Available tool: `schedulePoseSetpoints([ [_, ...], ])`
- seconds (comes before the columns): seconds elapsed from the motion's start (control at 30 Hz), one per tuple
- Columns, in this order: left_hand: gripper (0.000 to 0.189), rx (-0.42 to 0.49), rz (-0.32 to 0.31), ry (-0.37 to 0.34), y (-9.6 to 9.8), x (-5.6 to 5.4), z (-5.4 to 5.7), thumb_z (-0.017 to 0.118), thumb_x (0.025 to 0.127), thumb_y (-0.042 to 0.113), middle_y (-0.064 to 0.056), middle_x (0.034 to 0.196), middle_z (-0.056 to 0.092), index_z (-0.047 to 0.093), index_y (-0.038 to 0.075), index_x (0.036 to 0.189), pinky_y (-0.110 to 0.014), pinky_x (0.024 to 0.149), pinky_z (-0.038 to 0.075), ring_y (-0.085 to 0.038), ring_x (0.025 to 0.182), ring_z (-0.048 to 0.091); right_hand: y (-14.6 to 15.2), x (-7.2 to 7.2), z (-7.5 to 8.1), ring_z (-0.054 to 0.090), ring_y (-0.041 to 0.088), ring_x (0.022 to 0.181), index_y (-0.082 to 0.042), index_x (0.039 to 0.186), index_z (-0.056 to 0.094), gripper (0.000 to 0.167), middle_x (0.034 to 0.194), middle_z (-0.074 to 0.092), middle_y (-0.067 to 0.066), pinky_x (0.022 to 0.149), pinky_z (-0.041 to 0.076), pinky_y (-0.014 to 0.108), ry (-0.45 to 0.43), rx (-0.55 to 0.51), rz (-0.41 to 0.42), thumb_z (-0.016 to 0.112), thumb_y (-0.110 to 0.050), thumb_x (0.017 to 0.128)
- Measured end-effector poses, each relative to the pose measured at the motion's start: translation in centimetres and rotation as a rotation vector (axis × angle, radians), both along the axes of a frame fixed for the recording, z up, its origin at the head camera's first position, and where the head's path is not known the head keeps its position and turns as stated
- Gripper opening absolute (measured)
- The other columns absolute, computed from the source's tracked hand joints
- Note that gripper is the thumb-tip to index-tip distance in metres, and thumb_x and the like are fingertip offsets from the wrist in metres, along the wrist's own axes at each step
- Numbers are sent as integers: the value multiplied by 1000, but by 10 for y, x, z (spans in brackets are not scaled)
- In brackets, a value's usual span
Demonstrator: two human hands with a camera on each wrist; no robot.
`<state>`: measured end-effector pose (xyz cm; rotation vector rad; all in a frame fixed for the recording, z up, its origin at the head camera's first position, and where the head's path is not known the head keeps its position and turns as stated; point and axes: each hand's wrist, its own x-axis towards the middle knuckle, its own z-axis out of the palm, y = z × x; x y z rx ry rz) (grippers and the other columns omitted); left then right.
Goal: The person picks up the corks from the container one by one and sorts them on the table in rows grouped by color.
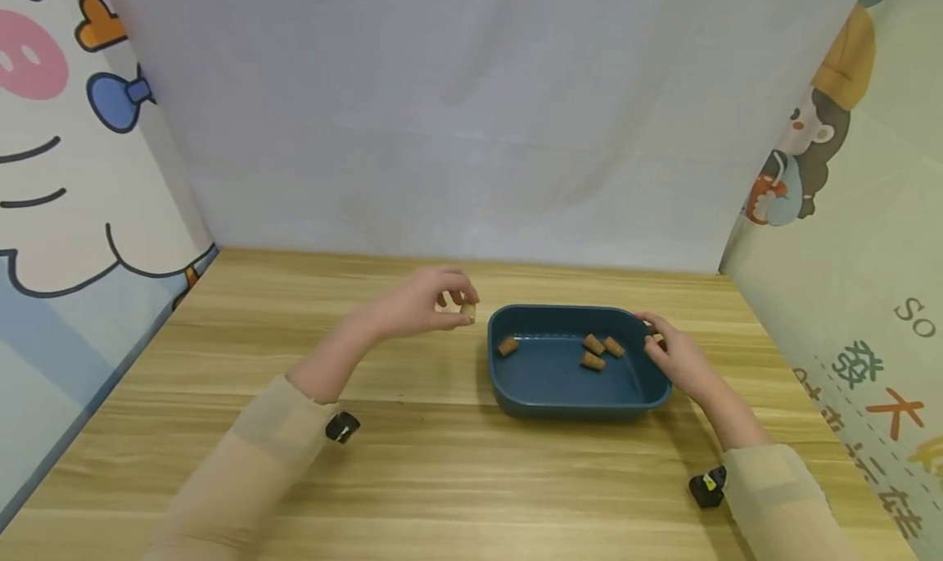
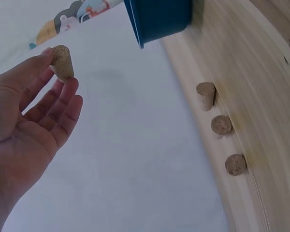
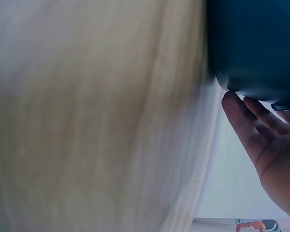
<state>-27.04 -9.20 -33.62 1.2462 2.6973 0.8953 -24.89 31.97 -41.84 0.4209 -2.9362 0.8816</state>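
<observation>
1. Held cork (image 1: pixel 468 310): tapered, up off bench (image 1: pixel 442 479), just L of bin; pinched btwn thumb & fingertips of L hand (image 1: pixel 423 303), so L grip narrow, w/ cork in it.
2. Blue bin (image 1: pixel 545 377): rect. w/ rounded corners, on bench, R of ctr.
3. In bin: lone cork (image 1: pixel 507 346) nr L end; cluster of three corks (image 1: pixel 593 361) toward R, lying on their sides.
4. R hand (image 1: pixel 681 360): at bin's R end, thumb & fingers about rim; R grip narrow, holding bin.
5. L wrist view: row of corks (image 2: pixel 222 125), 3 pcs, on bench nr backdrop.
6. Bench: lt wood grain. Beige sleeves (image 1: pixel 258 454) on both arms, sm. black unit (image 1: pixel 342 427) at L wrist, black box (image 1: pixel 708 488) at R.
7. Backdrop (image 1: pixel 442 135): plain, whitish; cartoon panel (image 1: pixel 66 242) far L, printed panel (image 1: pixel 832 291) far R.
</observation>
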Motion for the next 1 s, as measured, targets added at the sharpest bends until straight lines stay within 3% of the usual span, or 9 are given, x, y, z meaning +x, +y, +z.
schedulePoseSetpoints([
  [0.3,23,64,54,81,-38,-8,-9,70,86,14,-4,111,61,65,10,107,-34,81,53,-19,96,59,0,0,0,63,36,85,3,138,38,42,118,53,35,62,47,36,6,-8,10,42,-7,98],
  [0.47,27,101,101,85,-56,-11,-12,70,86,14,-6,112,61,64,8,112,-38,82,51,-26,99,58,0,0,-1,63,38,88,3,138,38,42,119,53,35,63,48,37,9,1,6,42,-7,98],
  [0.63,29,153,157,111,-75,-16,-21,70,86,12,-7,112,62,64,7,113,-38,81,51,-23,99,58,0,2,-1,63,39,89,3,139,37,42,120,52,34,64,49,38,-4,-4,5,41,-8,99],
  [0.83,29,197,229,97,-93,-24,-31,69,86,10,-11,113,62,63,4,114,-39,81,52,-25,102,58,-1,3,0,63,38,88,4,140,36,43,122,50,35,63,47,36,-17,-21,9,41,-8,99],
  [1.0,30,182,292,77,-105,-29,-39,68,87,8,-13,114,61,62,2,116,-41,82,52,-27,104,57,-2,4,1,63,37,87,4,139,36,43,121,51,35,62,47,35,-11,-23,11,41,-7,98],
])
